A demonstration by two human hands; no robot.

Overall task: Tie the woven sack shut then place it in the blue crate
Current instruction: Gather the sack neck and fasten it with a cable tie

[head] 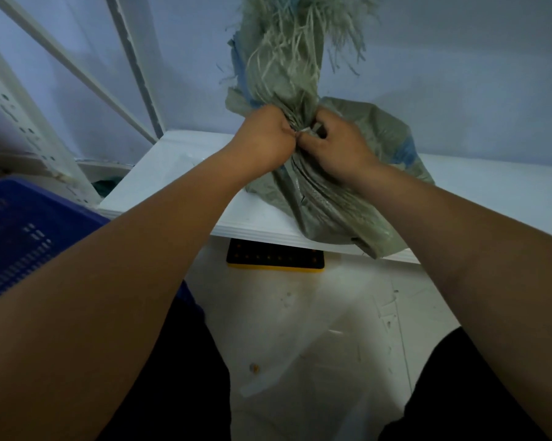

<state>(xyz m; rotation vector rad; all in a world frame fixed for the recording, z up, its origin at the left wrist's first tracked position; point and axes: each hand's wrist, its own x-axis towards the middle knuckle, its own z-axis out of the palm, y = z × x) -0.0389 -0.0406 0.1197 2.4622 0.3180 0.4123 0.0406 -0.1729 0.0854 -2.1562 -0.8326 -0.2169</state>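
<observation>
Grey-green woven sack on white shelf, neck bunched, blue crate left

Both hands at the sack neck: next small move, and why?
Probably pull the pale strand tight: left hand and right hand both pinch the woven sack at its gathered neck, the sack rests on the white ledge, blue crate sits apart at left.

White shelf has the sack sitting on it, one corner hanging off the front edge, and below there's a black-and-yellow tray on the floor.
</observation>
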